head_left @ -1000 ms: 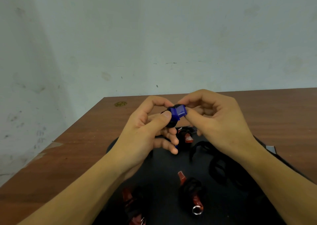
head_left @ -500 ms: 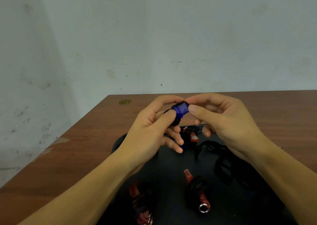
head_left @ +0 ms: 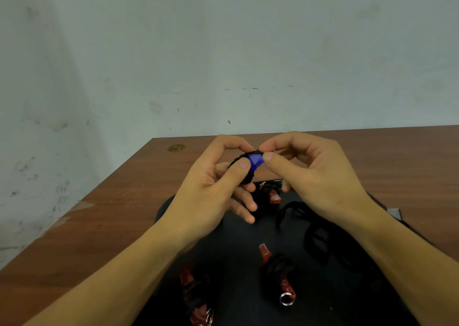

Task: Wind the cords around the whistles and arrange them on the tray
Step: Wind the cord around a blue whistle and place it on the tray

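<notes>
While the blue whistle (head_left: 254, 161) was pinched above the tray (head_left: 238, 236) at its 12 o'clock edge by the left hand (head_left: 211, 189) and right hand (head_left: 310, 174), winding looked nearly finished; next, the cord (head_left: 242, 174) end needed tucking, then placement beside the red whistles (head_left: 278, 271).

A brown wood-grain table (head_left: 124, 214) stands against a pale, scuffed wall (head_left: 223, 52), with its far edge meeting the wall. A black tray (head_left: 238, 236) lies flat on the table at the near middle, and a small round brass-coloured disc (head_left: 176, 148) sits on the table near the far left corner, well apart from the tray. A small grey piece (head_left: 394, 212) shows at the tray's right edge; what it is cannot be told.
</notes>
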{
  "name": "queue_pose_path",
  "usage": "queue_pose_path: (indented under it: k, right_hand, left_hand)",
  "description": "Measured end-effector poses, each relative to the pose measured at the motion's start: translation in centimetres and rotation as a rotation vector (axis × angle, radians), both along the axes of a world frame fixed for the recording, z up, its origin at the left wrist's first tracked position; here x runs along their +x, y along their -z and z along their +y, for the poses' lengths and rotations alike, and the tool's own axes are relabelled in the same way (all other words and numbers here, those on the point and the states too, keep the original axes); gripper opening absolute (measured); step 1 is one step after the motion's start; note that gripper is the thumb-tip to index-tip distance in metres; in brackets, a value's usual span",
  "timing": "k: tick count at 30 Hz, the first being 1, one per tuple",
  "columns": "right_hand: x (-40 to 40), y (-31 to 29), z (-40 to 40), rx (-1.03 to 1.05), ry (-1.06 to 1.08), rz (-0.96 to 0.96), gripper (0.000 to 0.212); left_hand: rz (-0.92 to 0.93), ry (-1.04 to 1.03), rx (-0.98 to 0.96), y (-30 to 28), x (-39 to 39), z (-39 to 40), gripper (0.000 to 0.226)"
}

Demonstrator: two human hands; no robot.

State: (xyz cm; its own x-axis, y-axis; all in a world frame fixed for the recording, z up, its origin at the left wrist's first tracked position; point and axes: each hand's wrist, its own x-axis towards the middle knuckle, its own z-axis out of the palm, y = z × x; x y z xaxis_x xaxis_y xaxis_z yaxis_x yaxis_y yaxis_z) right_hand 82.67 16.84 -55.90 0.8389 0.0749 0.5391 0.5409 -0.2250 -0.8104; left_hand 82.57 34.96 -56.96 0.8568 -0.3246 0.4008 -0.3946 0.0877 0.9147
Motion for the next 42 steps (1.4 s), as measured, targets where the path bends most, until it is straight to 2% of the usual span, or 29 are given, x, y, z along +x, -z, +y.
queue_pose_path:
  k: [5,11,17,21,27,32,42]
  right_hand:
    - [-0.15,0.06,-0.04,-0.076,0.012,-0.101,0.018]
    - [-0.03,-0.12,-0.25,-0.132,-0.005,-0.147,0.02]
    - [-0.34,-0.46,-0.54,-0.206,-0.039,-0.174,0.015]
    - [-0.36,-0.39,-0.56,-0.15,-0.113,-0.109,0.018]
    - [-0.73,-0.58,-0.45,-0.133,-0.095,-0.144,0.015]
    - [-0.82,-0.51,0.01,-0.269,-0.045,-0.314,0.019]
    - [-0.5,-0.2,-0.54,-0.074,-0.202,-0.161,0.008]
  left_hand:
    - [0.123,0.14,-0.123,-0.28,-0.22,0.03,0.017]
    - [0.066,0.149,-0.089,-0.24,-0.2,0.13,0.022]
    - [0.06,0.205,-0.017,0.02,-0.1,0.4,0.015]
    - [0.059,0.223,0.017,0.24,-0.01,0.33,0.009]
    - [0.071,0.257,-0.025,0.45,-0.05,0.22,0.008]
    - [0.122,0.3,-0.1,0.09,-0.13,0.15,0.01]
    - [0.284,0.471,-0.275,-0.38,-0.47,0.5,0.005]
